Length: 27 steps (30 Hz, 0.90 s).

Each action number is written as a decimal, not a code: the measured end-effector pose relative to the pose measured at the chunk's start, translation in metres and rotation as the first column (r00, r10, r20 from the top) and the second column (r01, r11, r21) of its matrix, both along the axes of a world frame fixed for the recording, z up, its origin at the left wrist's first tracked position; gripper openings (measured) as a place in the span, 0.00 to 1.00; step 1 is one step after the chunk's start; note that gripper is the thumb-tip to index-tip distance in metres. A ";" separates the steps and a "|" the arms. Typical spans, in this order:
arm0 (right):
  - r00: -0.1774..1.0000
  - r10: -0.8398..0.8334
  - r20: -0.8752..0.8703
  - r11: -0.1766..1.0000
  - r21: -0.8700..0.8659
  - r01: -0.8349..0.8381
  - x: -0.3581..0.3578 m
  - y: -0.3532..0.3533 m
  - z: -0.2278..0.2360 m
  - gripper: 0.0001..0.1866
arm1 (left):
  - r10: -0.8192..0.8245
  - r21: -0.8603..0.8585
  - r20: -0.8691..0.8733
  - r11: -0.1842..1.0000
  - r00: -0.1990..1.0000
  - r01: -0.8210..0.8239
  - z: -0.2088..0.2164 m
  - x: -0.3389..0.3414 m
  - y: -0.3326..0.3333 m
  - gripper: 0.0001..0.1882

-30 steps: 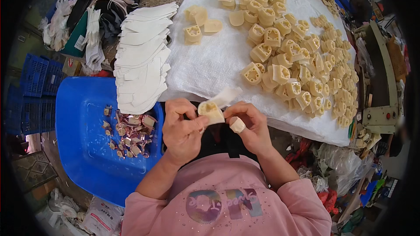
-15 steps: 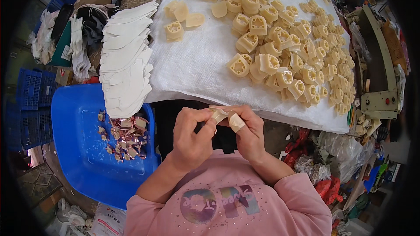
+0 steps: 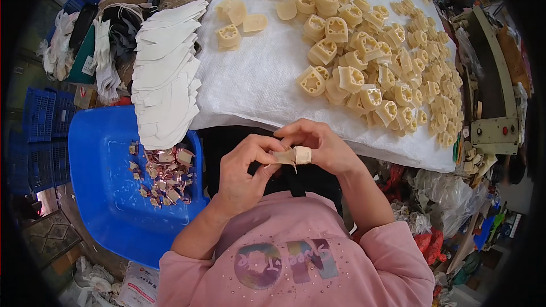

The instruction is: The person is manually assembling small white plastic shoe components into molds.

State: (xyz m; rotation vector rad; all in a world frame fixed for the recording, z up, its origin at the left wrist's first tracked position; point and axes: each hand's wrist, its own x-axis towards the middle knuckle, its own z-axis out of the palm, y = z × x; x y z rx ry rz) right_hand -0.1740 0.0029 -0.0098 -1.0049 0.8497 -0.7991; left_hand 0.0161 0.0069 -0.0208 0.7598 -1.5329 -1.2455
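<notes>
Between my two hands, just off the near edge of the white cloth, is a small cream-coloured piece (image 3: 284,157) with a thin, flap-like part. My left hand (image 3: 242,167) pinches its left end between thumb and fingers. At the other end, my right hand (image 3: 331,149) grips with its thumb and bent fingers. A squarish pale part sits by the right thumb; whether it is a wrap on the thumb or part of the piece I cannot tell. Many U-shaped cream blocks (image 3: 336,30) like shoe heels, with hollows in them, are heaped on the cloth beyond my hands.
White sheeting (image 3: 239,79) covers the table. Overlapping white cut pieces (image 3: 165,74) hang over its left side. A blue tub (image 3: 102,193) at left holds shiny pinkish pieces (image 3: 165,176). Plastic bags (image 3: 449,193) lie at right, near a greenish metal machine frame (image 3: 495,108).
My right hand has turned and its fingers have lifted away from the left hand. The cream piece now shows more openly between them. My left hand has shifted slightly.
</notes>
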 end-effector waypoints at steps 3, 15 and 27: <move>0.994 0.039 0.102 0.999 0.031 -0.043 0.000 -0.004 0.002 0.17 | -0.053 -0.086 0.043 0.995 0.998 0.057 0.007 -0.001 0.000 0.08; 0.950 -0.223 -0.221 0.966 -0.182 0.184 0.019 0.000 -0.010 0.14 | 0.079 0.024 0.016 0.997 0.997 -0.080 0.003 -0.009 0.004 0.06; 0.874 -0.443 -0.200 0.723 -0.656 0.217 0.026 0.004 -0.008 0.08 | 0.190 0.337 -0.176 0.933 0.966 -0.122 0.004 -0.019 0.003 0.07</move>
